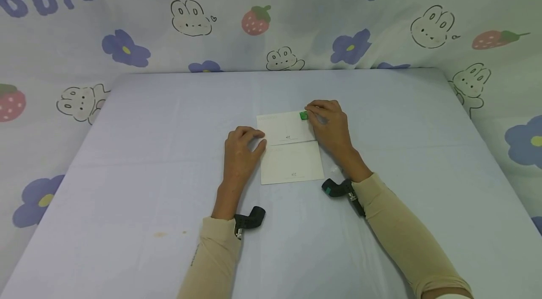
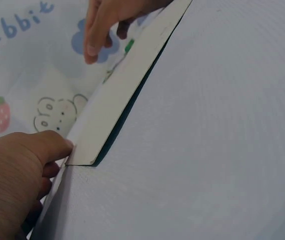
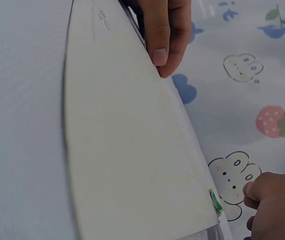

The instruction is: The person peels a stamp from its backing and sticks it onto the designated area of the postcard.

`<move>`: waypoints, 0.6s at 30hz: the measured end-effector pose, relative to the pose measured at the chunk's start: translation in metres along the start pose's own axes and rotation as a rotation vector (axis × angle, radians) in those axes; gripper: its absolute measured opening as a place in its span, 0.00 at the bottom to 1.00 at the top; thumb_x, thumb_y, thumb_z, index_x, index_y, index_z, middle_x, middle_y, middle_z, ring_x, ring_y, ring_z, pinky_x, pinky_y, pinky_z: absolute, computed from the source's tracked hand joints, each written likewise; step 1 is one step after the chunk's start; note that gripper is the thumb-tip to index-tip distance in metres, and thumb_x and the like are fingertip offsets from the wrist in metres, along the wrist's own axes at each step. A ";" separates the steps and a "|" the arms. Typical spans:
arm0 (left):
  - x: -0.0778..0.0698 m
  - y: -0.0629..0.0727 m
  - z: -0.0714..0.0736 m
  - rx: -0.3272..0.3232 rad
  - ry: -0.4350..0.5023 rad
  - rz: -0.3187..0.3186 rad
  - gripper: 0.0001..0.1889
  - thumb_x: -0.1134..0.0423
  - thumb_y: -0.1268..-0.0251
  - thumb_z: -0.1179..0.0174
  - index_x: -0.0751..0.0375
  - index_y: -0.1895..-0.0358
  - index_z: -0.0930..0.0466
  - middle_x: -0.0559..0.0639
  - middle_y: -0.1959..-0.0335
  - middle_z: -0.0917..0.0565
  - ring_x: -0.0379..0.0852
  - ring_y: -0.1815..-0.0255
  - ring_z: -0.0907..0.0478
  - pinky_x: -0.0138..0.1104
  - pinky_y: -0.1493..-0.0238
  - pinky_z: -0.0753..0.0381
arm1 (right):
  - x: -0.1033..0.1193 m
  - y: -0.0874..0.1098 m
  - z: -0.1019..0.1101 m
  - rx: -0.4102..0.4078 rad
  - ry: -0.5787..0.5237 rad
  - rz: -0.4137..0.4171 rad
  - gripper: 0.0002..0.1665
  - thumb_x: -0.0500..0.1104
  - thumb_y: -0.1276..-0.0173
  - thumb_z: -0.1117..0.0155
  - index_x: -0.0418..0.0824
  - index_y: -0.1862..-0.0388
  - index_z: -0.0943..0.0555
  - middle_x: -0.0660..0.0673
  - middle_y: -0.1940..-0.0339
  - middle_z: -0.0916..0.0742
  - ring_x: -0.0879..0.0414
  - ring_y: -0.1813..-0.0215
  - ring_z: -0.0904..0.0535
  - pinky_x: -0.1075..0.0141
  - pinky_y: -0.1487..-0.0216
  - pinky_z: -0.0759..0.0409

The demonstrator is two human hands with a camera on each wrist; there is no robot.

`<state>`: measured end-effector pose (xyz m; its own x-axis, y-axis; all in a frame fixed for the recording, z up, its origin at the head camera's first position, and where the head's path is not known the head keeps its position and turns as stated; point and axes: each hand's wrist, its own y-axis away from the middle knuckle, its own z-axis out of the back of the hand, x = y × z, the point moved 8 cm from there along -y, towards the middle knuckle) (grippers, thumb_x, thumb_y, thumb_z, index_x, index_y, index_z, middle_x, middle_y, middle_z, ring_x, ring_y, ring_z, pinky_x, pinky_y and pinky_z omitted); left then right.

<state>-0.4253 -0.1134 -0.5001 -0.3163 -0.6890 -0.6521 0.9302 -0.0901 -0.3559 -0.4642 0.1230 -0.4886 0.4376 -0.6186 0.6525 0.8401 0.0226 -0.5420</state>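
Two cream cards lie one above the other, the upper card [image 1: 281, 127] against the lower card [image 1: 292, 165], each with small print. A small green stamp-like piece [image 1: 303, 115] sits at the upper card's top right corner. My left hand [image 1: 241, 150] is at the cards' left edge, its thumb and forefinger touching it near the seam. By the green piece is my right hand [image 1: 332, 127], thumb and forefinger bent close together. In the left wrist view, the right fingers [image 2: 95, 45] hang loosely with nothing visible between them. The near card's dark underside [image 2: 117, 127] shows along its lifted edge.
A white cloth covers the table [image 1: 139, 148], with faint brownish spots [image 1: 160, 234] at the front left. Behind hangs a printed curtain [image 1: 228, 12] with rabbits, strawberries and flowers. Black wrist cameras [image 1: 251, 218] sit on both sleeves. A small shiny patch [image 1: 335, 169] lies beside the right wrist.
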 end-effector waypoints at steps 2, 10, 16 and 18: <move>0.000 0.000 0.000 0.001 0.001 0.000 0.08 0.65 0.36 0.31 0.59 0.56 0.13 0.53 0.51 0.21 0.55 0.48 0.28 0.47 0.42 0.33 | -0.001 0.000 -0.002 0.025 -0.004 -0.019 0.10 0.38 0.30 0.32 0.37 0.52 0.11 0.47 0.49 0.13 0.52 0.43 0.25 0.61 0.41 0.26; 0.001 0.000 0.000 0.009 -0.009 0.006 0.08 0.64 0.35 0.31 0.59 0.55 0.13 0.53 0.50 0.21 0.54 0.47 0.28 0.46 0.43 0.32 | -0.007 0.002 -0.013 0.160 0.039 -0.050 0.10 0.37 0.30 0.32 0.37 0.53 0.11 0.45 0.48 0.13 0.50 0.42 0.27 0.57 0.39 0.28; 0.001 0.000 0.000 -0.002 -0.011 -0.004 0.08 0.65 0.36 0.31 0.60 0.55 0.13 0.53 0.51 0.20 0.55 0.48 0.27 0.47 0.44 0.31 | -0.006 0.001 -0.015 0.191 0.056 -0.026 0.10 0.37 0.30 0.33 0.35 0.53 0.11 0.42 0.48 0.14 0.47 0.42 0.27 0.54 0.38 0.29; 0.001 0.000 0.000 -0.006 -0.008 -0.012 0.08 0.65 0.36 0.31 0.60 0.56 0.13 0.54 0.51 0.20 0.56 0.48 0.27 0.48 0.44 0.31 | -0.007 0.002 -0.014 0.174 0.056 -0.039 0.10 0.38 0.30 0.32 0.36 0.54 0.11 0.43 0.48 0.14 0.48 0.41 0.27 0.54 0.37 0.29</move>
<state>-0.4255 -0.1140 -0.5004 -0.3260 -0.6936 -0.6424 0.9251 -0.0941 -0.3680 -0.4701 0.1166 -0.5012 0.3889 -0.6646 0.6380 0.9011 0.1299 -0.4138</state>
